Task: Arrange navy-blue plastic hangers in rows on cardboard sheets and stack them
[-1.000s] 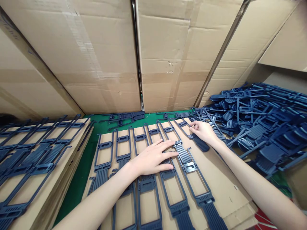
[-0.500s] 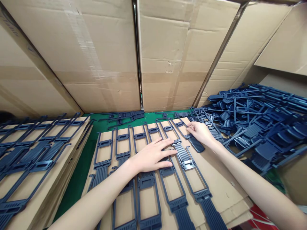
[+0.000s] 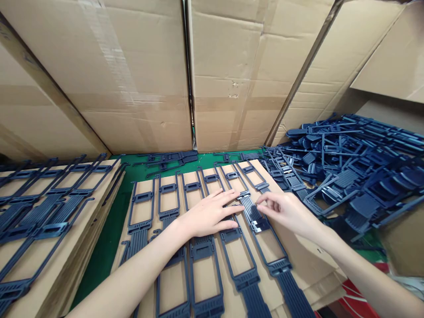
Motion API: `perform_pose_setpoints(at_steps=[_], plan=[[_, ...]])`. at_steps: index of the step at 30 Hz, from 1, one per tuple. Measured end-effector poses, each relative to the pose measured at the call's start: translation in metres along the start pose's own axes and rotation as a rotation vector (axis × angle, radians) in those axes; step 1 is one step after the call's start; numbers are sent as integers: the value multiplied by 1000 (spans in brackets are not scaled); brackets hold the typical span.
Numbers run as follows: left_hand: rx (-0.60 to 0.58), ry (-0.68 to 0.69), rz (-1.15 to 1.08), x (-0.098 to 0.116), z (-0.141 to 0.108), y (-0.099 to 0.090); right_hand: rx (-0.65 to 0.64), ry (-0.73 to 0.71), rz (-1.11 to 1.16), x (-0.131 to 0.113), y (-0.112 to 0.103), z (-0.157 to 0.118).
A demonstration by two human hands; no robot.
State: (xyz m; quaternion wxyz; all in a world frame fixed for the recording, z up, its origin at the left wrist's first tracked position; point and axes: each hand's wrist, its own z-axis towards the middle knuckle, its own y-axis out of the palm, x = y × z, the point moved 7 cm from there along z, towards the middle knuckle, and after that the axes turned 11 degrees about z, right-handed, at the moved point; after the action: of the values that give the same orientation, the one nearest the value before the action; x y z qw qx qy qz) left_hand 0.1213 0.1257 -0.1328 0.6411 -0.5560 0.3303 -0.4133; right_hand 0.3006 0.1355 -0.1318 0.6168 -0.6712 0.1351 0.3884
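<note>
My left hand (image 3: 210, 214) lies flat, palm down with fingers spread, over several dark blue plastic frames with ribbed ends, pressing on the cardboard sheet (image 3: 304, 265). My right hand (image 3: 286, 212) is closed, thumb and forefinger pinched at the hooked upper end of a plastic frame (image 3: 265, 240) in the right-hand column; the fingertips hide the hook. Just above that hand, another plastic frame (image 3: 253, 174) lies at the far right corner, its ribbed end partly covered by the fingers. The frames lie in two overlapping rows.
A large heap of loose plastic frames (image 3: 351, 154) fills the right side. On the left stands a second cardboard stack (image 3: 82, 229) with frames laid out on it. Tall cardboard boxes (image 3: 228, 75) wall off the back. Several loose frames (image 3: 168, 159) lie on the green surface (image 3: 205, 161) behind.
My right hand has let go of the frame at the far right corner and moved down toward me, to the hooked end of the nearer frame. My left hand stays put.
</note>
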Motion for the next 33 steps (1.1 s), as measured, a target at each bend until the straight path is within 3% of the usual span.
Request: perform_pose_setpoints(at_steps=[4, 9, 33], plan=[[3, -32, 34, -3, 0, -3, 65, -3, -27, -8, 14, -25], [31, -91, 88, -9, -1, -7, 143, -27, -32, -15, 25, -38], [70, -78, 81, -9, -2, -7, 188, -117, -14, -15, 37, -35]])
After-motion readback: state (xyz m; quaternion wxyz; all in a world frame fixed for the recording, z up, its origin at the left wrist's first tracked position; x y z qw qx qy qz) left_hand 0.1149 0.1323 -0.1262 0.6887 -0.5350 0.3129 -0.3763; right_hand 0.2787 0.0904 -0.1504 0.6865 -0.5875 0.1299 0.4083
